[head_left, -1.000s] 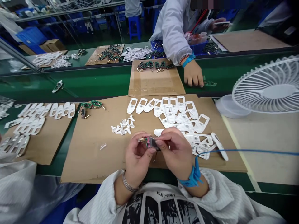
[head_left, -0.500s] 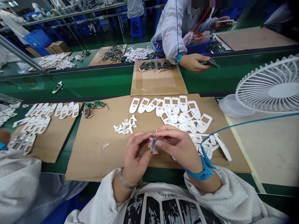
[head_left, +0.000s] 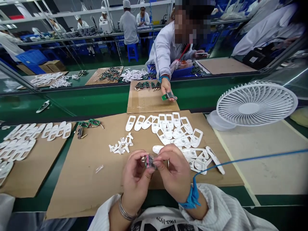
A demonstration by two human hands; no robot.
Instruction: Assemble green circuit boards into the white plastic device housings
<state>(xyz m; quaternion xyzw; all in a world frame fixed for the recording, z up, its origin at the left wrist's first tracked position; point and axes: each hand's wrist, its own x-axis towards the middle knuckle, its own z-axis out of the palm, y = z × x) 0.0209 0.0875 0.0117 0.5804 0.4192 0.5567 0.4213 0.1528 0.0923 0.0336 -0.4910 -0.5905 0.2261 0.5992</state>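
Observation:
My left hand (head_left: pixel 136 181) holds a small circuit board (head_left: pixel 149 161) between thumb and fingers, over the cardboard sheet (head_left: pixel 89 173). The board has a pinkish face and a metal part at its left end. My right hand (head_left: pixel 175 171) pinches the board's right end with thumb and forefinger. A blue wrist strap (head_left: pixel 191 199) with a cord is on the right wrist. Just beyond the left hand lies a pile of small white plastic pieces (head_left: pixel 121 145). White plastic casings (head_left: pixel 167 130) with rectangular windows spread past the right hand, some partly hidden by it.
Green circuit boards (head_left: pixel 90 123) lie at the sheet's far left, and a clear plastic sliver (head_left: pixel 99 168) nearer. A white fan (head_left: pixel 252 107) stands at right. Opposite, a co-worker's hand (head_left: pixel 166 86) holds a circuit board above another cardboard piece (head_left: pixel 151 104). More casings lie left.
My view has tilted up and shifted right. The circuit board has turned in my hands, showing more of its pinkish face. The co-worker's hand has moved left over the far cardboard with a board.

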